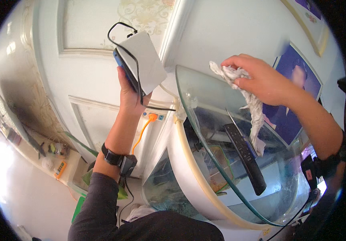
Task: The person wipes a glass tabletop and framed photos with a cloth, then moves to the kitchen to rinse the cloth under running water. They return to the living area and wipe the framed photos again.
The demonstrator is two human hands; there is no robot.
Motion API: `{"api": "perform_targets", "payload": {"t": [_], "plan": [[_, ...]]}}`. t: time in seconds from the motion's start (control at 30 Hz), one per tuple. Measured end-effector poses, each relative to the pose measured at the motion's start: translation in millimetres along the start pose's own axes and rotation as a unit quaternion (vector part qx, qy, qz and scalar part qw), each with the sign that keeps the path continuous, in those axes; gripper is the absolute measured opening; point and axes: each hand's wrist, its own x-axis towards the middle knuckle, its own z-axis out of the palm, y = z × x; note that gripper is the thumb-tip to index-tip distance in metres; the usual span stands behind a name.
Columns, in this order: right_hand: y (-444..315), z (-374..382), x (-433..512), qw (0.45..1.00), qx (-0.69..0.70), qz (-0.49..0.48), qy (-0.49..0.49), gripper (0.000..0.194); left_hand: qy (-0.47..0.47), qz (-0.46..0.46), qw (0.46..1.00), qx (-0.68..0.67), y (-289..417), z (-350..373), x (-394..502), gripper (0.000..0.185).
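My left hand is raised in front of the white wall panels, gripping a white box-shaped device together with a thin dark item with a blue edge. A black cable loops from the box's far end, across it and off toward the glass top. On the right, my right hand pinches a crumpled white cloth, which hangs down over the glass top. Under the cloth's lower end, a long black remote control lies on the glass. A slim item beside the remote is partly covered by the cloth.
A pale curved cabinet with a cream rim stands below the glass. Against the wall leans a framed portrait. An orange plug sits in a wall outlet. At left, a shelf carries small items.
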Motion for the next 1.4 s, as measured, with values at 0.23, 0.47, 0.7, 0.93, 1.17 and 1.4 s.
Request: {"api": "perform_targets", "payload": {"t": [0.23,0.47,0.7,0.93,1.17,1.4], "plan": [[47.9,32.1,46.2,0.994,-0.014,0.092,-0.056,0.038,0.032,0.017,0.999,-0.035,6.6,-34.0,23.1,0.085],[0.8,46.5,88.7,0.995,0.006,0.098,-0.028,0.033,0.073,-0.016,0.997,-0.029,25.1,-42.1,25.4,0.085],[-33.2,40.3,113.2,0.995,0.071,-0.063,0.008,0.033,0.035,-0.042,0.998,0.016,25.1,-34.3,23.4,0.078],[-41.1,20.2,100.9,0.981,0.143,-0.096,-0.088,0.034,0.032,-0.052,0.997,0.047,33.5,-39.4,16.2,0.072],[-35.0,20.1,108.9,0.993,0.08,-0.026,-0.087,0.035,0.038,-0.039,0.992,0.11,41.0,-41.0,15.7,0.07],[-42.3,37.3,164.0,0.995,0.067,-0.054,-0.042,0.033,0.069,-0.03,0.99,0.121,51.5,-31.7,6.3,0.068]]}}
